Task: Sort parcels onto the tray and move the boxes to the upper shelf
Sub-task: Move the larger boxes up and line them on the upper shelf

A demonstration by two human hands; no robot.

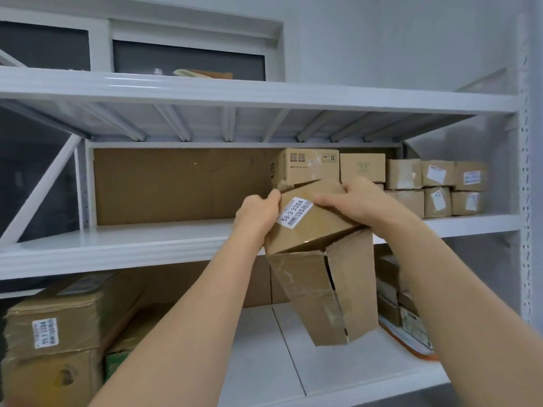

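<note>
We hold a tilted cardboard box (pixel 308 221) in front of the middle shelf (pixel 123 248) of a white metal rack, its loose flaps hanging down towards the lower shelf (pixel 264 359). Our left hand (pixel 258 214) grips the box's left edge with curled fingers; our right hand (pixel 355 201) curls over its upper right corner. A white label with printed digits sits on the face towards us. Behind, stacked small boxes (pixel 435 186) fill the middle shelf's right end against a brown cardboard backing (pixel 176 186). The upper shelf (pixel 264 95) carries something flat, too blurred to name, under a dark window. Larger labelled cartons (pixel 53 327) stand at the lower shelf's left end. The wall is pale grey.
</note>
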